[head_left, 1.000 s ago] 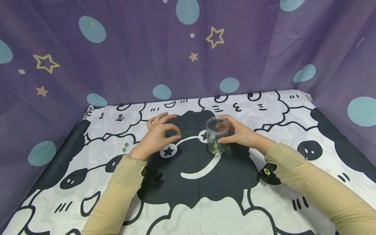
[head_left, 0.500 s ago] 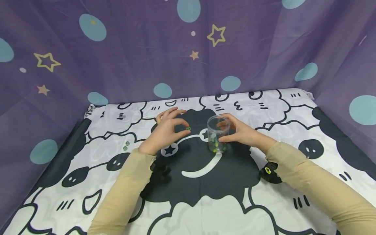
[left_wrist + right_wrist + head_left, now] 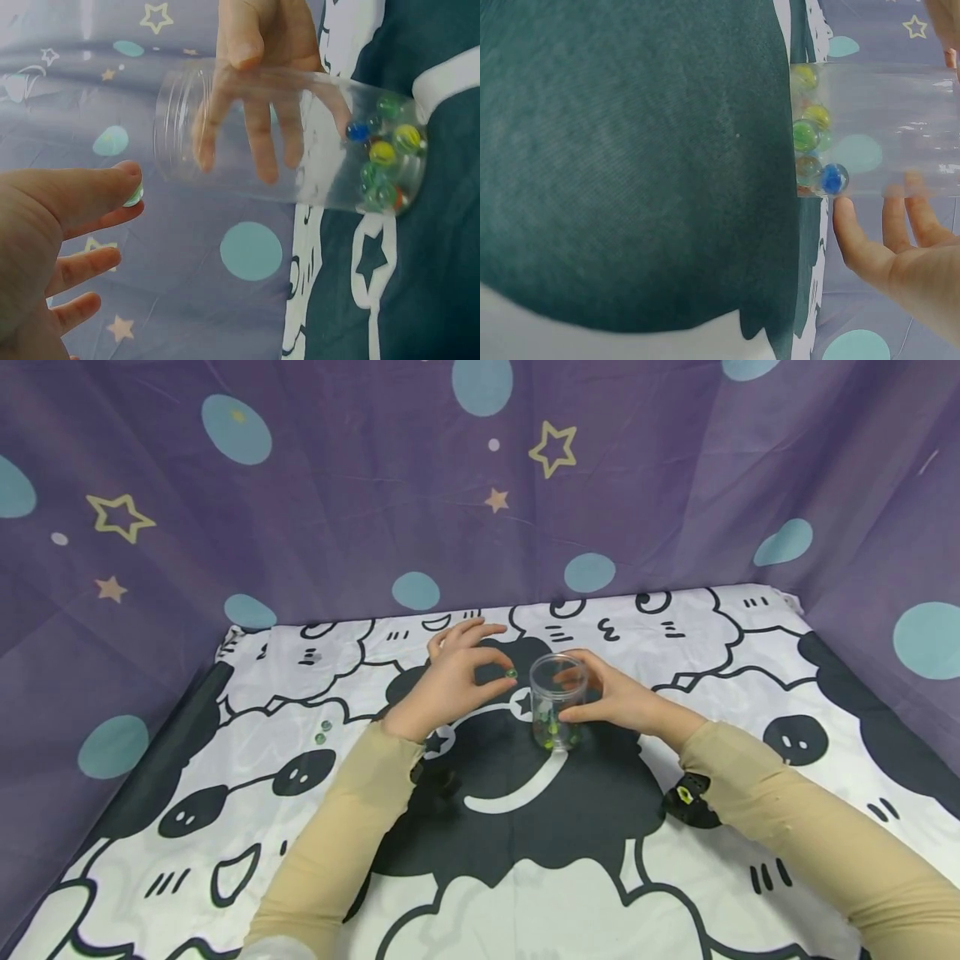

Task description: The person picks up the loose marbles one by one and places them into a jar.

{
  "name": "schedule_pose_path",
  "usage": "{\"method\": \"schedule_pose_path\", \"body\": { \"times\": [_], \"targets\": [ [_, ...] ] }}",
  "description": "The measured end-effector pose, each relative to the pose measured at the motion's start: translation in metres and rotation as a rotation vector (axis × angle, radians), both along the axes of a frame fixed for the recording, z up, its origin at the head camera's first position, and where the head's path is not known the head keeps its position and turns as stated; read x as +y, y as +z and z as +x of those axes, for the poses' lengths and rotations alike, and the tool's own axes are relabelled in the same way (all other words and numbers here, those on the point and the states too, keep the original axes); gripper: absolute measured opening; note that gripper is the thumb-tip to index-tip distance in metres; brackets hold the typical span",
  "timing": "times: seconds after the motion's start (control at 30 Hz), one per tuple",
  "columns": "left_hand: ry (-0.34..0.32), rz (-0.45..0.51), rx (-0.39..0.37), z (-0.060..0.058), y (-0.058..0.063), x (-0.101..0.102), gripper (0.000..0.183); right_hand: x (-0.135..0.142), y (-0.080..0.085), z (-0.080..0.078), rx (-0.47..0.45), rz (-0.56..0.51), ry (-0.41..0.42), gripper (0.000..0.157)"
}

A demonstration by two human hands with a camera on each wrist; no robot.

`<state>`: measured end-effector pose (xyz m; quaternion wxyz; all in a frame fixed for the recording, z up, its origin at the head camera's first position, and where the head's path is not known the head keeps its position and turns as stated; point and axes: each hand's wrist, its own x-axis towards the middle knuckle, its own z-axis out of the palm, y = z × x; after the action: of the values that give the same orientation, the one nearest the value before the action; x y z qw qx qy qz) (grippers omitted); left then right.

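A clear plastic jar (image 3: 557,702) without a lid stands upright on the cloth. Several glass marbles (image 3: 382,154), green, yellow and blue, lie at its bottom. My right hand (image 3: 618,697) grips the jar from the right, thumb on the near side and fingers behind it. Between the thumb and index finger of my left hand (image 3: 450,685) a green marble (image 3: 512,673) is pinched, just left of the jar's rim. The other left fingers are spread. In the right wrist view my right fingers (image 3: 862,247) lie along the jar's wall.
Two green marbles (image 3: 322,732) lie on the cloth to the left. The table is covered by a black and white sheep-print cloth (image 3: 517,910). A purple curtain (image 3: 337,510) hangs behind and at both sides. A blurry pale round shape (image 3: 277,948) shows at the bottom edge.
My left hand has moved right and slightly away from me, bringing the pinched marble close to the jar. The right hand and jar have stayed in place.
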<state>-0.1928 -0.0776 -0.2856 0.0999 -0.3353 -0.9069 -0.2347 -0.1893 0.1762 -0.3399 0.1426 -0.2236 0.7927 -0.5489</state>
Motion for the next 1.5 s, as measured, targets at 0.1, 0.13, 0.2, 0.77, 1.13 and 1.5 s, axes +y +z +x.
{"method": "schedule_pose_path", "body": {
  "times": [0.1,0.13,0.2,0.77,1.13,1.5],
  "targets": [
    [-0.015,0.003,0.004,-0.001,0.004,0.007,0.015,0.0,0.001,0.0,-0.006,0.003,0.003,0.074],
    [-0.019,0.002,0.005,-0.001,0.005,0.009,0.015,0.001,0.001,0.0,-0.006,0.004,0.003,0.074],
    [-0.023,-0.005,0.014,-0.002,0.007,0.014,0.015,0.001,0.001,0.0,-0.005,0.005,0.003,0.074],
    [-0.041,-0.044,0.014,-0.007,0.009,0.034,0.019,-0.001,0.003,-0.001,-0.009,0.02,0.006,0.072],
    [-0.034,-0.056,-0.012,-0.005,0.008,0.033,0.016,-0.001,0.002,0.001,-0.001,0.034,0.004,0.072],
    [-0.019,-0.037,-0.016,-0.002,0.002,0.023,0.014,0.0,0.002,0.0,-0.002,0.036,-0.001,0.072]
  ]
}}
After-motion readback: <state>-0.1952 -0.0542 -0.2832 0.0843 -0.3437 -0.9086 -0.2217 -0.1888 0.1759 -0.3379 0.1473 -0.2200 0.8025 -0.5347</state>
